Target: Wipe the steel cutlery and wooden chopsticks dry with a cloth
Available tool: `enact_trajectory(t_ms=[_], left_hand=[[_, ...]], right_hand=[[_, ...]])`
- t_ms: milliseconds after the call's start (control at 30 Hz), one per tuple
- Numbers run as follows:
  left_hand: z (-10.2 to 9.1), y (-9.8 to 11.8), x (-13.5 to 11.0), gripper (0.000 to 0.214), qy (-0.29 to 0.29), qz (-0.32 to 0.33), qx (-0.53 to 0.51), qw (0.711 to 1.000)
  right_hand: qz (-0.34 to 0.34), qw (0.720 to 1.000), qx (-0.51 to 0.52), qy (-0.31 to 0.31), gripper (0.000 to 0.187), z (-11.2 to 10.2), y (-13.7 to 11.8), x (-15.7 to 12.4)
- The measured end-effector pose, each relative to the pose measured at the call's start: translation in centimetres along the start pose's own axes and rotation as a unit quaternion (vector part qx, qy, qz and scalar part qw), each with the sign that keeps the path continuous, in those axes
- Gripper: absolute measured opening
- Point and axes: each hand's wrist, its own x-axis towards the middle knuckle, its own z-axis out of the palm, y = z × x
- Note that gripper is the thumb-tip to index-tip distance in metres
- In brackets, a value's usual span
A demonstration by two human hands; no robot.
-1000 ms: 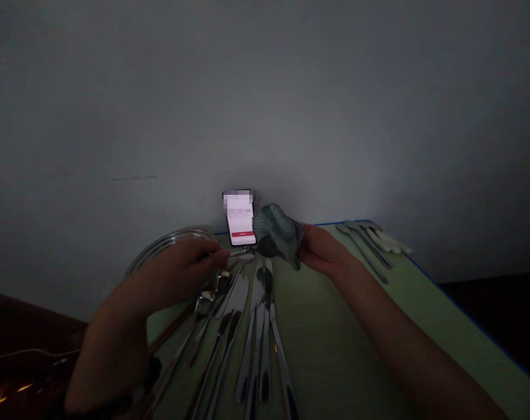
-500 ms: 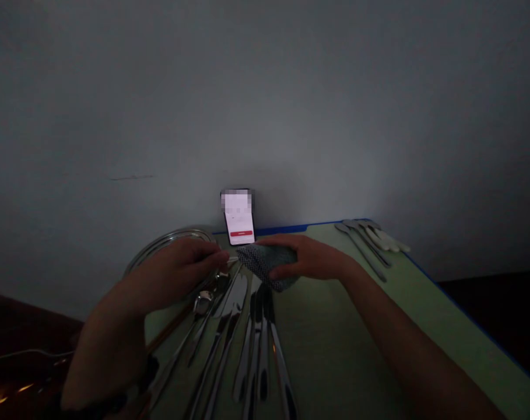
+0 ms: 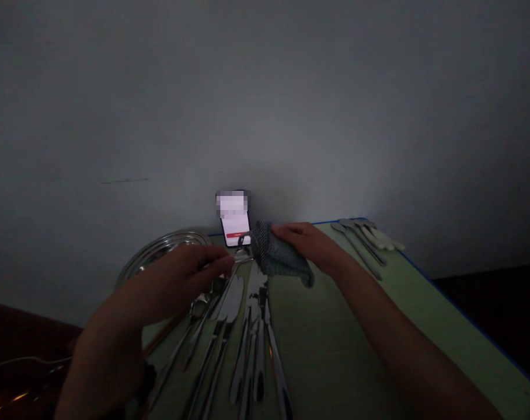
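My left hand (image 3: 190,271) pinches a shiny metal utensil (image 3: 244,255) between thumb and fingers. Its far end runs toward the cloth, and I cannot make out which kind of utensil it is. A checked grey-green cloth (image 3: 280,256) is gripped by my right hand (image 3: 311,242), bunched close to the utensil, with one corner hanging down on the right. Below both hands, several table knives (image 3: 260,350) lie in a loose fan on the green tabletop. A shiny rounded piece of cutlery (image 3: 200,306) rests to their left.
A round metal tray (image 3: 136,256) stands behind my left forearm. A lit phone (image 3: 236,224) leans against the grey wall (image 3: 265,105). Several spoons (image 3: 359,251), some with white handles, lie at the right of the green table (image 3: 335,338), which has a blue edge.
My right hand has lifted the cloth slightly, and its folds have changed, with a corner now drooping. More of the metal utensil shows by my left fingers. The view has shifted slightly.
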Motion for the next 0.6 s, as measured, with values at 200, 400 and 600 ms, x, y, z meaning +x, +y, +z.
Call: enact_trajectory(t_ms=[200, 400, 600], left_hand=[[-0.4, 0.7, -0.5, 0.036, 0.007, -0.003, -0.006, 1.000], [-0.7, 0.6, -0.6, 0.038, 0.046, -0.025, 0.010, 0.999], [-1.1, -0.5, -1.0, 0.041, 0.095, -0.042, 0.030, 0.994]], right_hand=[[0.075, 0.966, 0.243, 0.044, 0.022, 0.5, 0.3, 1.0], [0.143, 0.959, 0.246, -0.008, 0.016, 1.2, -0.6, 0.0], [0.102, 0.954, 0.277, -0.057, 0.027, 0.7, -1.4, -0.2]])
